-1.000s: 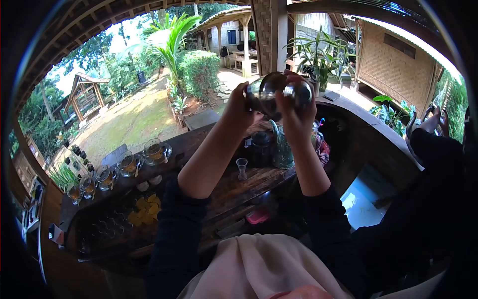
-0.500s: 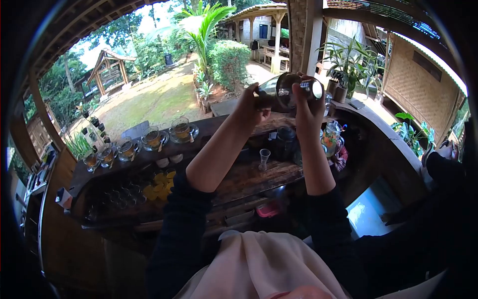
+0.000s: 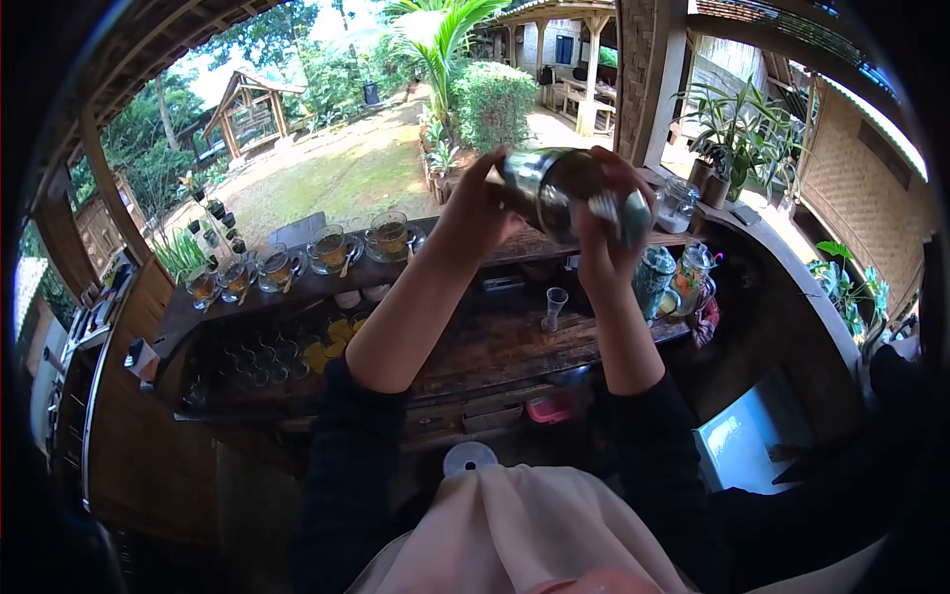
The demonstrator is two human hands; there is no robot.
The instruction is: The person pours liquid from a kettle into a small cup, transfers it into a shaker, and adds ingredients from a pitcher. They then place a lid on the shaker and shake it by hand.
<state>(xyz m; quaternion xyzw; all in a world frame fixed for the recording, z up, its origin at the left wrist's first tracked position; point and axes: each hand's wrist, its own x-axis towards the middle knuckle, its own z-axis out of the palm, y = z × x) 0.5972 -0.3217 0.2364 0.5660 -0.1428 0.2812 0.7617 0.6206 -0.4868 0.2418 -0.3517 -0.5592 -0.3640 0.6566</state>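
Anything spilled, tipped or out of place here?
Nothing stands out. The metal shaker lies sideways between the left hand and right hand, above the counter; the tea cups and small glass stand upright, with no spill visible.

No writing, label, brand or number is legible; the jars right of the shaker show only blurred patterns.

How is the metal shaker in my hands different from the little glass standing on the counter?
The metal shaker is shiny and opaque; the little glass is clear. The shaker is held tilted in the air by the left hand and right hand; the glass stands upright on the wooden counter, untouched. The shaker looks much bigger than the glass. Both are drink vessels.
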